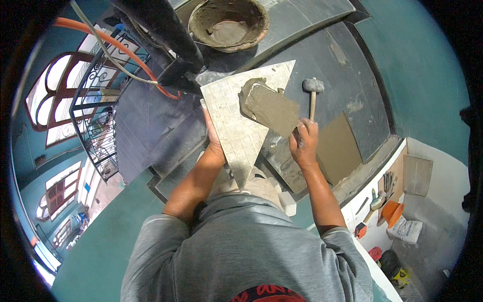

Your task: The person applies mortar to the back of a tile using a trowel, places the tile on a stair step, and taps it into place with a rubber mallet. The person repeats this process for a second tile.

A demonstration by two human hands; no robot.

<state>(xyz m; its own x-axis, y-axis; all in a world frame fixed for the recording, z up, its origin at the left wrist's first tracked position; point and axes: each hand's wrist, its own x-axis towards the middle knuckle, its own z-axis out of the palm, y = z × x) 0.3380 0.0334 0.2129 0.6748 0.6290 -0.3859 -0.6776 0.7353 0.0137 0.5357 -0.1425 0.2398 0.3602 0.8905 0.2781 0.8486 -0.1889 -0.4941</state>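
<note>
Over dark steps [354,78] by a green wall [415,65], the barely curled left hand [215,146] is holding a tile [239,126], the right hand [306,143] is clenching a trowel [272,108], and a cap [266,298] is showing red lettering [266,290].

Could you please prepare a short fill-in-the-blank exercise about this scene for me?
1. The left hand supports a tile shaped like a ____.
2. In the picture, the mallet lies to the ____ of the mortar-covered trowel in the right hand.
3. The thick hose at the picture's upper left is coloured ____.
Missing words: triangle; right; orange.
</note>
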